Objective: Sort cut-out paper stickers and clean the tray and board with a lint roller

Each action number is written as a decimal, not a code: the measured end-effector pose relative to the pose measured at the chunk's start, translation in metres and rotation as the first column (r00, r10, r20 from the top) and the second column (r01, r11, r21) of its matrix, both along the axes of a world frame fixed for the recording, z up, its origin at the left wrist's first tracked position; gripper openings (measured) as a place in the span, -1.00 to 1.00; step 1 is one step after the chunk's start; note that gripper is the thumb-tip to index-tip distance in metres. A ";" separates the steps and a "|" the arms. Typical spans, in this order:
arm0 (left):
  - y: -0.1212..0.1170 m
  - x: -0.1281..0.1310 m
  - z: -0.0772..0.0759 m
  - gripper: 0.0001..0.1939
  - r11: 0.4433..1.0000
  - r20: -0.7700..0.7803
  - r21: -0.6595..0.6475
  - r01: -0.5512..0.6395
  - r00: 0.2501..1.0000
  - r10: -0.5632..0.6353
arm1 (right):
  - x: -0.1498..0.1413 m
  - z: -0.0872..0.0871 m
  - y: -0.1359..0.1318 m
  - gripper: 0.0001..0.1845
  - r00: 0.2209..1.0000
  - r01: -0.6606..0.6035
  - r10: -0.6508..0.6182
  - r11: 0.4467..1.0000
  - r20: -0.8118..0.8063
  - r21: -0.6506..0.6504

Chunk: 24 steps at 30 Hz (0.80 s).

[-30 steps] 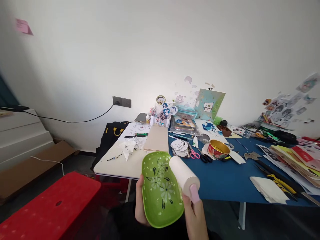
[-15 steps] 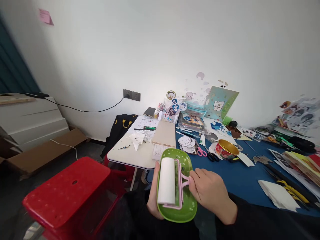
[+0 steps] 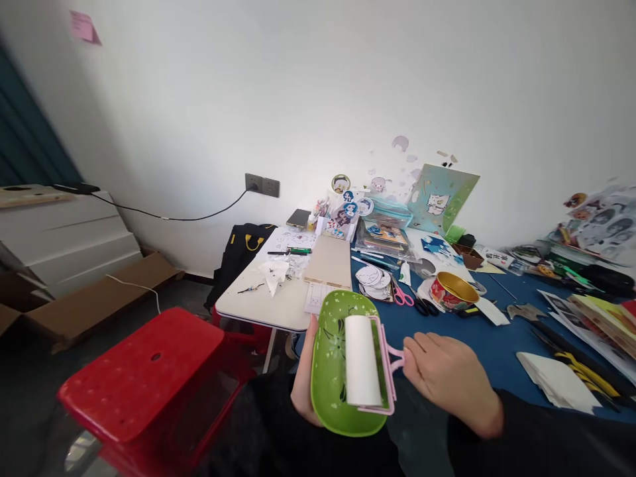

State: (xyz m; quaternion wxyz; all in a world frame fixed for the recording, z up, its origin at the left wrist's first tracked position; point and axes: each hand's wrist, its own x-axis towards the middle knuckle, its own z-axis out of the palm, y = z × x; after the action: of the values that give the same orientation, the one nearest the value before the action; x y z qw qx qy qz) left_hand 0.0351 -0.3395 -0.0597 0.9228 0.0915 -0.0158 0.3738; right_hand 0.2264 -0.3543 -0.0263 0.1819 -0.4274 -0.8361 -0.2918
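My left hand grips the left side of a green oval tray with a leaf and flower pattern, held up in front of my body. My right hand is closed round the pink handle of a lint roller. The roller's white cylinder lies over the right half of the tray's inner face, and its pink frame reaches the tray's right edge. Most of my left hand's fingers are hidden behind the tray.
A white table with a tissue and pens is ahead. On the blue tabletop to the right lie pink scissors, a red and gold tin, pliers and folded tissues. A red stool stands at left.
The lint roller has moved right across the tray, from its left half to its right half, together with my right hand. The tray stays nearly in place.
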 end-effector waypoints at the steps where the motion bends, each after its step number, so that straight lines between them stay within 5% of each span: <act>1: 0.000 0.000 -0.001 -0.23 1.000 -0.015 -0.007 -0.013 1.000 0.013 | 0.001 0.000 0.000 -0.58 1.000 0.001 -0.001 1.000 0.009 0.012; 9: -0.002 0.001 0.004 -0.27 1.000 -0.073 -0.011 0.005 0.997 -0.005 | 0.006 0.003 -0.001 -0.61 1.000 -0.011 0.010 1.000 0.029 0.015; 15: 0.001 -0.002 0.001 -0.36 0.997 -0.070 0.008 -0.073 0.995 0.073 | 0.043 0.033 -0.018 -0.61 0.986 0.070 -0.095 0.982 0.135 0.176; 18: 0.001 -0.002 0.008 -0.29 0.996 -0.119 0.018 -0.090 0.989 0.092 | 0.027 0.038 -0.024 -0.60 0.989 0.133 -0.142 0.969 0.030 0.210; 24: -0.003 -0.004 0.025 -0.14 1.000 -0.176 0.016 -0.007 0.984 0.010 | 0.006 0.027 -0.014 -0.63 1.000 0.006 -0.009 0.993 0.025 0.114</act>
State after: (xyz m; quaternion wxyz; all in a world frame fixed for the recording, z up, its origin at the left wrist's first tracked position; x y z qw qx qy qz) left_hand 0.0315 -0.3429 -0.0351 0.9183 0.1314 0.0635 0.3681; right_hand 0.2320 -0.3683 0.0003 0.1941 -0.4157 -0.8187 -0.3454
